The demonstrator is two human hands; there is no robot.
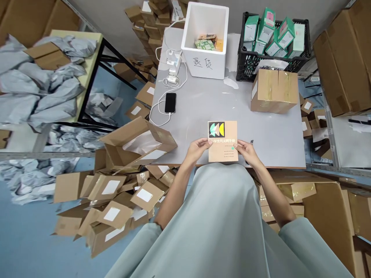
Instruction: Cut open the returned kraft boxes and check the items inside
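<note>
Holding booklet (pixel 223 148) between hands (pixel 197 150); face up, reading upright; long axis forward

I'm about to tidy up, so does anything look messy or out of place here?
Yes. Cardboard boxes lie jumbled on the floor left of the desk, tipped instead of stacked. A ragged, torn-looking white scrap lies beside the foam box. The book in your left hand and right hand shows no obvious damage.

Pale grey-green it was, a loose, plain garment (pixel 224 224), softly creased, its left sleeve (pixel 139 247) and right sleeve (pixel 308 243) wide and short!
</note>
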